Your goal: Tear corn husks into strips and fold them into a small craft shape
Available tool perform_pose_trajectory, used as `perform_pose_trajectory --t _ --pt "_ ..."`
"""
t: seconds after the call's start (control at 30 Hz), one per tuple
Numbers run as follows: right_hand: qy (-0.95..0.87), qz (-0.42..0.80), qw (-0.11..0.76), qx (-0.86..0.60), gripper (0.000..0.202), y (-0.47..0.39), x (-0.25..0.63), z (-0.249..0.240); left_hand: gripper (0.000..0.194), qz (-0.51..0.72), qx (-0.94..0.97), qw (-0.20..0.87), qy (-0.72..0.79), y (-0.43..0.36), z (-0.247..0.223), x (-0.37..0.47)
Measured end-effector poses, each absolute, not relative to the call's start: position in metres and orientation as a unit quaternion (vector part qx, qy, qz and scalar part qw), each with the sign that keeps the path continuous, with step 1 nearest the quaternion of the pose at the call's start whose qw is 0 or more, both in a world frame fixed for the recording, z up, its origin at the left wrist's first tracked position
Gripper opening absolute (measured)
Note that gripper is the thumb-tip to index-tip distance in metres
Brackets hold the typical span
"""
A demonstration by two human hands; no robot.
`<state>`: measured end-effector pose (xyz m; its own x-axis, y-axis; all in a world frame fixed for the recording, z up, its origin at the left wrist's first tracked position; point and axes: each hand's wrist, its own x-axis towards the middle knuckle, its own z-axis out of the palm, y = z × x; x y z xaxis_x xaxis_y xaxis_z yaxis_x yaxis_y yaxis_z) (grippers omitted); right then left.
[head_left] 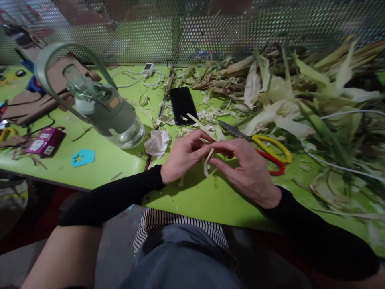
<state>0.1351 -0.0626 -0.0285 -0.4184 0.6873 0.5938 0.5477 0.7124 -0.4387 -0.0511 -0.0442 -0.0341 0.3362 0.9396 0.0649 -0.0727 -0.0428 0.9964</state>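
Note:
My left hand [186, 154] and my right hand [243, 166] meet over the green table, fingertips pinched together. Between them is a pale strip of corn husk [207, 165], one end hanging below the fingers. Another husk piece [195, 120] sticks up beyond my fingertips; whether it is the same strip I cannot tell. Just past my right hand lie scissors with one yellow and one red handle [272, 146], blades pointing away to the left. A black phone [183, 105] lies flat beyond my left hand, with husk scraps on and around it.
A large heap of corn husks [279, 92] fills the right and back, with a white cable [345, 166] across it. On the left stand a green-lidded bottle [105, 108], crumpled paper [157, 143], a blue paper piece [83, 158] and a purple box [45, 141]. A perforated screen [144, 36] rises behind.

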Motion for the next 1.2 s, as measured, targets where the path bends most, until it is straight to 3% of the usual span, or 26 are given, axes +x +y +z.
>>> perform_pose_trajectory --t 0.13,0.2,0.47,0.73,0.97,1.2 --pt "-0.842 0.022 0.388 -0.374 0.016 -0.062 0.138 -0.026 0.010 0.436 0.645 0.474 0.410 -0.042 -0.032 -0.053" --pt "-0.841 0.006 0.382 -0.382 0.016 -0.062 0.139 -0.024 0.008 0.426 0.647 0.471 0.423 -0.040 -0.031 -0.054" --pt "-0.839 0.070 0.403 -0.358 0.021 -0.060 0.139 -0.023 0.027 0.401 0.519 0.664 0.360 -0.041 -0.028 -0.052" --pt "-0.810 0.105 0.437 -0.376 0.016 -0.059 0.140 -0.019 0.022 0.396 0.364 0.786 0.305 -0.039 -0.023 -0.053" --pt "-0.822 0.092 0.418 -0.376 0.013 -0.058 0.142 -0.018 0.026 0.376 0.446 0.732 0.351 -0.041 -0.024 -0.055" --pt "-0.762 0.190 0.449 -0.426 0.007 -0.060 0.138 -0.027 0.030 0.389 0.459 0.731 0.323 -0.041 -0.024 -0.051"
